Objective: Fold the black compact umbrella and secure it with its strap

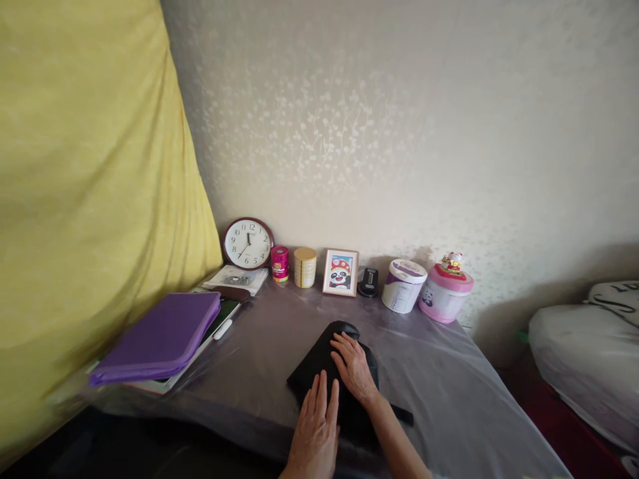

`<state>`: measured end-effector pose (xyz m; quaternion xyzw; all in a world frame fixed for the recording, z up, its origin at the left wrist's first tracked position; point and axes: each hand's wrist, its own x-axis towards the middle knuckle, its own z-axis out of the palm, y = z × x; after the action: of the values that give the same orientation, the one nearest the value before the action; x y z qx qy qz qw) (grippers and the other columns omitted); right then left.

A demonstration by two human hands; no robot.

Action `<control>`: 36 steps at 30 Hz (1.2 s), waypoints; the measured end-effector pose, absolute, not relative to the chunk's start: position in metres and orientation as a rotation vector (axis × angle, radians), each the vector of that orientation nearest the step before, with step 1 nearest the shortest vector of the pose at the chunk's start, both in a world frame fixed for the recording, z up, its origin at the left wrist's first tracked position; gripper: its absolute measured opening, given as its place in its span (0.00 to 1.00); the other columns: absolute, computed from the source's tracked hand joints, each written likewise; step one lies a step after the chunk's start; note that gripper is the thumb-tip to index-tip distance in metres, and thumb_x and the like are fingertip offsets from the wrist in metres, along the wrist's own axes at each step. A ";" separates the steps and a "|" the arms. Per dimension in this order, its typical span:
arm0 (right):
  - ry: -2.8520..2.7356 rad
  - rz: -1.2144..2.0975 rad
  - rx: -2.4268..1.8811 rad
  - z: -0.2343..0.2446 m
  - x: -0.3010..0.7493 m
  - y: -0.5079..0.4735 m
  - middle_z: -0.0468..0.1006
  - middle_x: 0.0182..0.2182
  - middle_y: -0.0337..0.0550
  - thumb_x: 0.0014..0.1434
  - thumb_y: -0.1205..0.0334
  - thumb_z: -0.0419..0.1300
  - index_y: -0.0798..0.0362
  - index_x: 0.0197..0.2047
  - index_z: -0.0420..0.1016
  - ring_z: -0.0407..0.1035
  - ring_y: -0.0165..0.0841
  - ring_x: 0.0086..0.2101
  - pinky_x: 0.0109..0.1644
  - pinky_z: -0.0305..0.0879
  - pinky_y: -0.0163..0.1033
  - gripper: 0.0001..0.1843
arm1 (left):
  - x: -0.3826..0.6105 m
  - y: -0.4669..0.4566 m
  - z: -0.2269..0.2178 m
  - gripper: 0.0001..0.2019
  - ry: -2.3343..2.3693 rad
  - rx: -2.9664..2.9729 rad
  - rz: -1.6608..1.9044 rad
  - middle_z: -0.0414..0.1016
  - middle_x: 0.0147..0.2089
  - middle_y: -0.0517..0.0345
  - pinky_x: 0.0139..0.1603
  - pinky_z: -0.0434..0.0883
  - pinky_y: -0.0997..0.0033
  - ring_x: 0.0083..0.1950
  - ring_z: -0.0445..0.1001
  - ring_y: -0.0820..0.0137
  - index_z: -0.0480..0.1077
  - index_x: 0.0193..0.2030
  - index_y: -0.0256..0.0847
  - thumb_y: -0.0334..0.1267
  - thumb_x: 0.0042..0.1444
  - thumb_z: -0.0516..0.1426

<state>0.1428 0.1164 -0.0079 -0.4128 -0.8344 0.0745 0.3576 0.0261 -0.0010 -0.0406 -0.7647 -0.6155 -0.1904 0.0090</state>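
Note:
A black folded piece of fabric (312,362), perhaps a bag or garment, lies at the front of the table. From its right side a short black strap (402,415) sticks out. My left hand (317,422) rests on the near left part of the fabric, fingers stretched out and pointing away from me. Farther up, my right hand (353,364) lies flat on top of it with the fingers spread. Neither hand grips anything. What kind of thing the fabric is cannot be made out.
Left on the table (249,359) are a purple folder (160,332) and a white marker (222,329). Along the wall stand a clock (248,243), a pink can (279,264), a yellow-lidded can (305,268), a picture frame (340,273), a purple-white tub (403,287) and a pink-lidded tub (444,295).

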 end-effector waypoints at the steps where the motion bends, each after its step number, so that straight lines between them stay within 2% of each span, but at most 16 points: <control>1: -2.160 0.178 -1.096 -0.010 0.143 0.125 0.69 0.54 0.47 0.61 0.60 0.49 0.51 0.51 0.71 0.56 0.40 0.58 0.60 0.52 0.52 0.17 | 0.026 -0.001 -0.041 0.37 -1.933 -2.389 -0.591 0.38 0.69 0.46 0.60 0.59 0.50 0.67 0.43 0.55 0.38 0.67 0.42 0.23 0.49 0.45; 6: -2.136 0.149 -1.202 -0.015 0.146 0.167 0.68 0.55 0.46 0.62 0.60 0.46 0.50 0.52 0.70 0.56 0.38 0.58 0.60 0.51 0.51 0.18 | 0.024 0.000 -0.038 0.39 -1.987 -2.445 -0.554 0.38 0.69 0.45 0.60 0.58 0.49 0.67 0.43 0.51 0.42 0.66 0.43 0.24 0.45 0.48; 10: -2.136 0.215 -1.284 -0.015 0.149 0.192 0.71 0.52 0.45 0.62 0.62 0.46 0.51 0.50 0.71 0.62 0.35 0.54 0.58 0.56 0.44 0.18 | 0.022 -0.001 -0.032 0.46 -2.062 -2.489 -0.496 0.36 0.68 0.44 0.61 0.56 0.49 0.67 0.41 0.52 0.37 0.67 0.37 0.26 0.37 0.50; 15: -1.987 0.135 -1.394 -0.003 0.152 0.180 0.72 0.51 0.54 0.62 0.60 0.44 0.57 0.49 0.71 0.63 0.40 0.52 0.56 0.56 0.49 0.19 | 0.021 -0.001 -0.025 0.48 -2.151 -2.467 -0.419 0.36 0.68 0.48 0.61 0.56 0.52 0.68 0.42 0.55 0.37 0.67 0.34 0.26 0.33 0.48; 20: -2.069 0.141 -1.107 -0.002 0.146 0.132 0.75 0.46 0.46 0.63 0.60 0.46 0.50 0.45 0.74 0.65 0.36 0.50 0.56 0.56 0.45 0.16 | 0.020 -0.002 -0.005 0.46 -2.247 -2.420 -0.269 0.41 0.68 0.50 0.62 0.54 0.53 0.67 0.46 0.57 0.41 0.66 0.34 0.24 0.34 0.48; 22: -2.079 0.138 -1.145 -0.007 0.145 0.126 0.73 0.49 0.45 0.62 0.61 0.47 0.48 0.47 0.73 0.63 0.38 0.53 0.57 0.55 0.47 0.16 | 0.020 -0.003 0.004 0.45 -2.258 -2.398 -0.223 0.44 0.68 0.50 0.62 0.54 0.51 0.66 0.49 0.56 0.42 0.66 0.34 0.24 0.35 0.48; 25: -1.901 0.138 -1.354 -0.014 0.155 0.136 0.70 0.52 0.49 0.59 0.63 0.49 0.51 0.48 0.73 0.63 0.41 0.52 0.55 0.57 0.50 0.17 | 0.020 -0.005 0.015 0.44 -2.242 -2.352 -0.175 0.48 0.67 0.50 0.59 0.58 0.50 0.62 0.56 0.55 0.44 0.66 0.35 0.24 0.36 0.49; 27: -1.779 0.196 -1.409 -0.018 0.169 0.144 0.72 0.49 0.52 0.56 0.64 0.49 0.54 0.44 0.75 0.65 0.40 0.50 0.54 0.59 0.48 0.16 | 0.019 -0.005 0.017 0.44 -2.237 -2.312 -0.154 0.52 0.66 0.49 0.56 0.61 0.50 0.60 0.59 0.54 0.45 0.66 0.36 0.24 0.36 0.49; 30: -1.646 0.347 -1.357 -0.023 0.193 0.144 0.77 0.41 0.49 0.52 0.63 0.50 0.53 0.36 0.76 0.69 0.38 0.45 0.53 0.61 0.46 0.14 | 0.017 -0.004 0.014 0.43 -2.260 -2.252 -0.124 0.58 0.63 0.48 0.54 0.61 0.48 0.59 0.59 0.51 0.44 0.66 0.36 0.24 0.38 0.50; 33: -1.489 0.545 -1.333 -0.027 0.211 0.131 0.78 0.36 0.45 0.50 0.58 0.52 0.51 0.35 0.76 0.71 0.38 0.40 0.50 0.63 0.44 0.14 | 0.014 -0.003 0.008 0.43 -2.315 -2.280 -0.167 0.56 0.63 0.44 0.51 0.65 0.54 0.55 0.66 0.54 0.41 0.66 0.36 0.23 0.40 0.50; 36: -1.359 0.689 -1.330 -0.028 0.222 0.116 0.79 0.34 0.44 0.48 0.54 0.53 0.51 0.34 0.76 0.72 0.39 0.38 0.47 0.64 0.44 0.15 | 0.011 -0.002 0.004 0.42 -2.394 -2.401 -0.412 0.53 0.64 0.42 0.49 0.66 0.64 0.50 0.70 0.62 0.38 0.67 0.36 0.21 0.42 0.48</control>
<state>0.2219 0.1161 -0.0276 -0.5574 -0.5695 0.2887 0.5308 0.0111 -0.0022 0.0045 -0.6964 -0.6944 -0.1196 -0.1365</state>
